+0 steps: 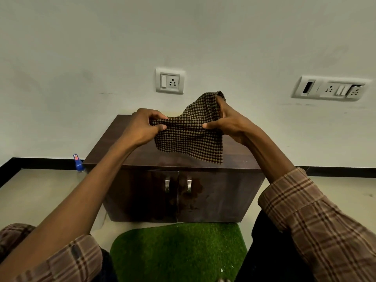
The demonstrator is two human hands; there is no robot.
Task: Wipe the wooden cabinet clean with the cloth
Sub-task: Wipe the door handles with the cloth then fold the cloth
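Observation:
A low dark wooden cabinet (130, 157) with two doors and metal handles stands against the wall in front of me. Above its top I hold a brown-and-black checked cloth (189, 139) stretched between both hands. My left hand (142, 127) pinches the cloth's left edge. My right hand (225, 121) grips its upper right corner, raised a little higher. The cloth's lower edge hangs loose just over the cabinet top. Smudges show on the right door.
A blue bottle (78, 162) stands on the floor at the cabinet's left corner. A green grass-like mat (179, 251) lies between my knees. Two socket plates (169, 80) (329, 88) sit on the white wall behind.

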